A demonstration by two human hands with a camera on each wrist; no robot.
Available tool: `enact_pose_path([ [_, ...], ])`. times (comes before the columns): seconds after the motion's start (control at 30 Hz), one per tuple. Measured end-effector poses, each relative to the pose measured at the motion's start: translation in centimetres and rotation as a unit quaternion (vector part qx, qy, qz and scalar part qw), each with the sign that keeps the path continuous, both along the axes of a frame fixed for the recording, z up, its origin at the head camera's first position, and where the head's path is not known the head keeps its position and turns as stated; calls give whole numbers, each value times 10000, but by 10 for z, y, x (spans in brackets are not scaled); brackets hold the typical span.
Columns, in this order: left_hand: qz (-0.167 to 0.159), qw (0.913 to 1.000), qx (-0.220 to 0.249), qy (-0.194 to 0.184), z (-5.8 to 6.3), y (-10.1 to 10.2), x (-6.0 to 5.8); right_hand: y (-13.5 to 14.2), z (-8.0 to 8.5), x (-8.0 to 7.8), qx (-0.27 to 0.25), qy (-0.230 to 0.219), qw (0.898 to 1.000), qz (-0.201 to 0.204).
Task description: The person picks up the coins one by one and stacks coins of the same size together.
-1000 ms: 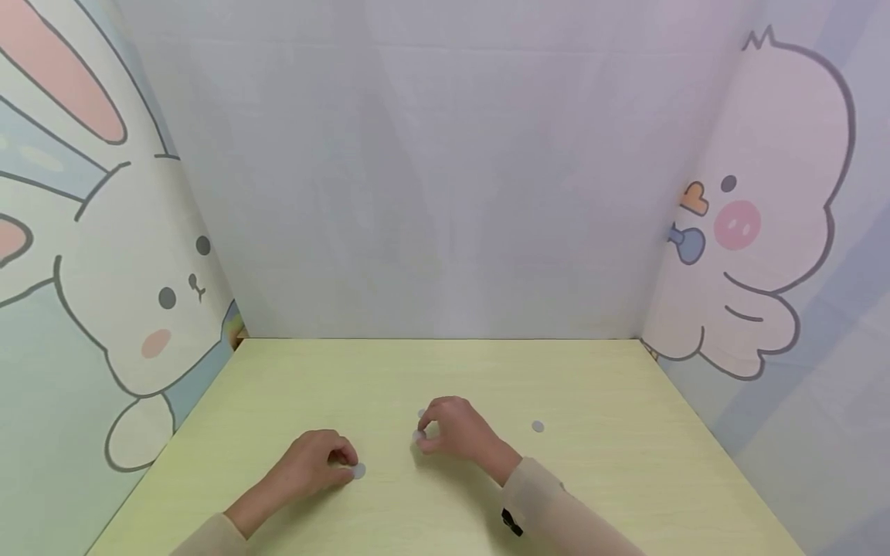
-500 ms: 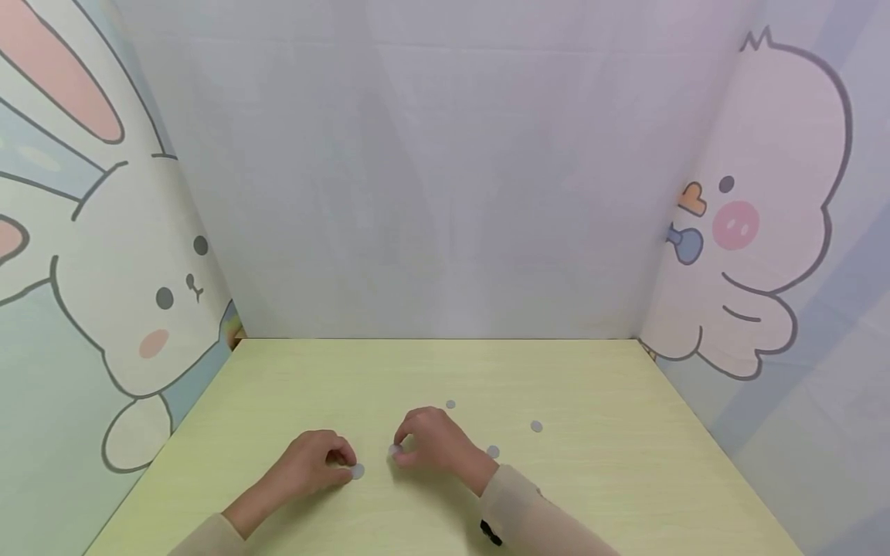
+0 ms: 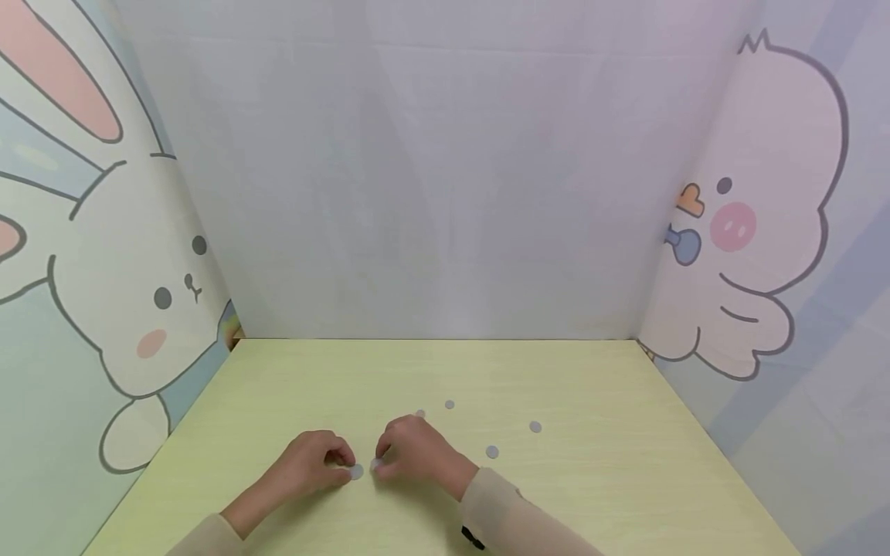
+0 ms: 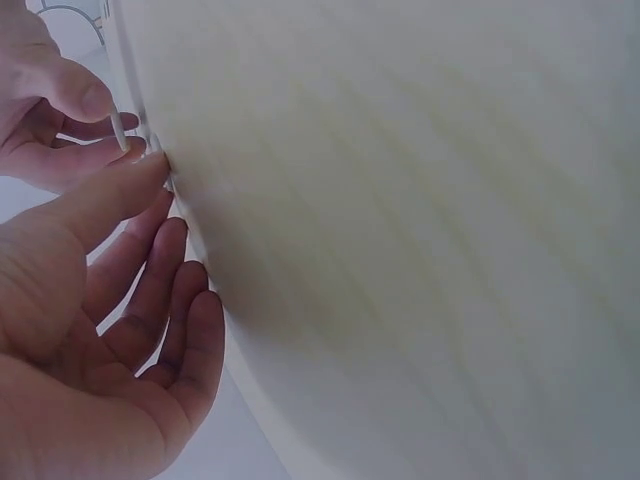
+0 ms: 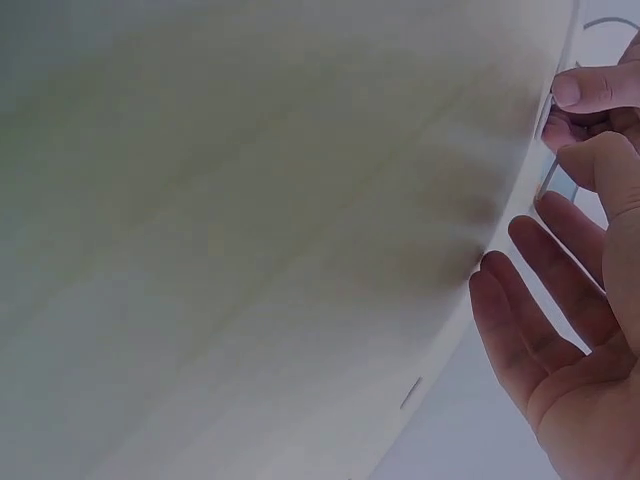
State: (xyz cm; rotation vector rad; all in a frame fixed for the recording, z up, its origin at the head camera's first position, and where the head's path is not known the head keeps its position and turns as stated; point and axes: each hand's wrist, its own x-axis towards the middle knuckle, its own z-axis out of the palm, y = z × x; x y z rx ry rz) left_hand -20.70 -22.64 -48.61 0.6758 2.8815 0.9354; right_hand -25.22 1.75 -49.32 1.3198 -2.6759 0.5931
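In the head view my left hand point(image 3: 310, 463) rests low over the table, pinching a small flat grey coin-like disc point(image 3: 357, 471) between thumb and index finger. Just to its right, my right hand point(image 3: 417, 457) pinches another such disc point(image 3: 376, 464) by its edge, with a narrow gap between the two discs. The right wrist view has the right hand's disc point(image 5: 549, 178) tilted up, seen as a thin line under the thumb. From the left wrist, that same disc point(image 4: 119, 132) shows edge-on, while the left fingertips hide most of their own.
Several more grey discs lie flat on the pale yellow table point(image 3: 591, 494): one point(image 3: 420, 413) behind the right hand, one point(image 3: 449, 405) farther back, one point(image 3: 492, 452) beside the right wrist and one point(image 3: 535, 426) farther right. A grey-white curtain point(image 3: 445, 193) borders the table's back edge.
My right hand has moved left and nearer to me with its disc, up close to the left hand's disc. Discs it covered now show. The left hand has stayed in place.
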Motion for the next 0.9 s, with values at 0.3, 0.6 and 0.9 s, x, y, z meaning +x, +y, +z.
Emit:
enact_pose_path([
  [0.3, 20, 10000, -47, -41, 0, 1, 0, -12, 3, 3, 366, 255, 9990, -32],
  [0.6, -29, 9999, 107, -53, 1, 0, -1, -27, 0, 3, 700, 330, 9968, -180],
  [0.9, -49, 9999, 80, -112, -1, -1, -3, -32, -1, 6, 702, 354, 9963, -342],
])
